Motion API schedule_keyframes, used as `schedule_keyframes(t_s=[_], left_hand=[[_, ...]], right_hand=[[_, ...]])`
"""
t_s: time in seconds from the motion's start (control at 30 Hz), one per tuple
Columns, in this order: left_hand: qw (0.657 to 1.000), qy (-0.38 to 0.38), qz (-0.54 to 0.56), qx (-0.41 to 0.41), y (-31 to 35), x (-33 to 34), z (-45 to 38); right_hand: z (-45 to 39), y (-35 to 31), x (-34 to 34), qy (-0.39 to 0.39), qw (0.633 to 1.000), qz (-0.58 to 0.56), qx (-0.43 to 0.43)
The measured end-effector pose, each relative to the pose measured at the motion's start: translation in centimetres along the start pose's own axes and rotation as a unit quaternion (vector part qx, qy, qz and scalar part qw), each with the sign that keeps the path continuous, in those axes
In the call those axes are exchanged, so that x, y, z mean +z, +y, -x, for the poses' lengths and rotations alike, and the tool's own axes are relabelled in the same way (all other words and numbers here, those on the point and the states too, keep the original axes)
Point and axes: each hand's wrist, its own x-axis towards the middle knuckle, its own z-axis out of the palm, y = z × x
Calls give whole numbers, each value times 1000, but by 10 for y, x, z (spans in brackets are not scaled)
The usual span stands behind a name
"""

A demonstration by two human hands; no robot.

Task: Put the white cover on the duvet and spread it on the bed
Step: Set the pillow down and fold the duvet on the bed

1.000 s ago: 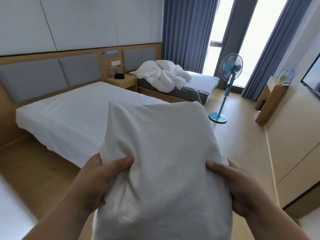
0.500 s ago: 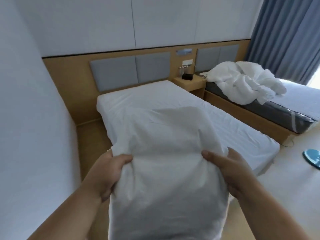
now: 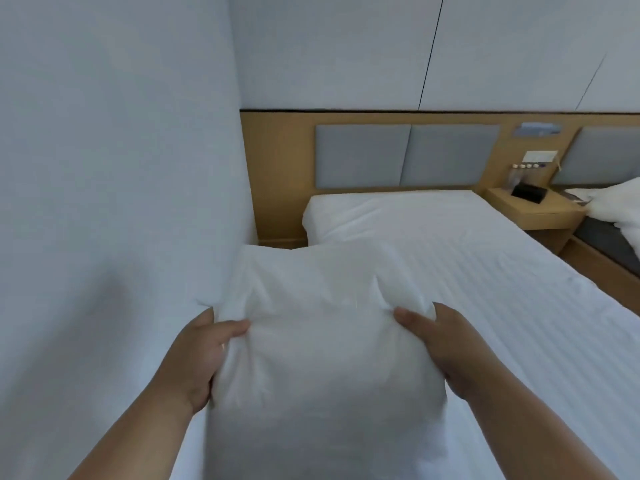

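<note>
against the pale wall [image 3: 114,168] on the left stands a single bed [image 3: 485,271], made up with a white striped sheet, its head at a wooden headboard panel [image 3: 280,168] set with grey padded cushions [image 3: 405,155]. over the bed's near left part hangs the white cover [image 3: 322,358] — a folded, bunched bundle of white fabric held up in front of the person, its top edge level with the bed's left side and its lower part running out of view at the bottom. both hands grip it at the sides: the left hand [image 3: 197,358] has its thumb laid across the front and its fingers curled behind the fabric, and the right hand [image 3: 446,351] pinches the opposite edge the same way, thumb forward, cloth puckered at the grip. at the right edge a second bed [image 3: 609,244] carries a crumpled white duvet [image 3: 620,206]. between the beds sits a wooden nightstand [image 3: 540,211] — on it a small black box [image 3: 529,193], with a switch panel [image 3: 536,156] on the wall above.
</note>
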Motion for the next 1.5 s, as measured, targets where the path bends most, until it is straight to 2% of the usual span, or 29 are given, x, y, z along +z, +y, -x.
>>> schedule_keyframes(t_s=[0.13,0.33,0.57,1.0,1.23,1.5], left_hand=[[1000,29,-2,6,38,-13,-89],[999,15,-20,35,83,0,-190],[998,-31,-15,46,113,42,-325],[999,12,-4,31,196,115,-597],[1000,-4,-17,16,214,104,-759],[990,-102,-98,4,258,116,-993]], right_hand=[[-86,-30,36,-4,1000,-25,8],[-189,-62,59,-8,997,-66,29],[-339,-82,65,-10,997,-61,56],[-648,-157,76,-59,993,-62,77],[-776,-161,127,-31,991,-81,97],[-916,-180,178,53,980,-154,115]])
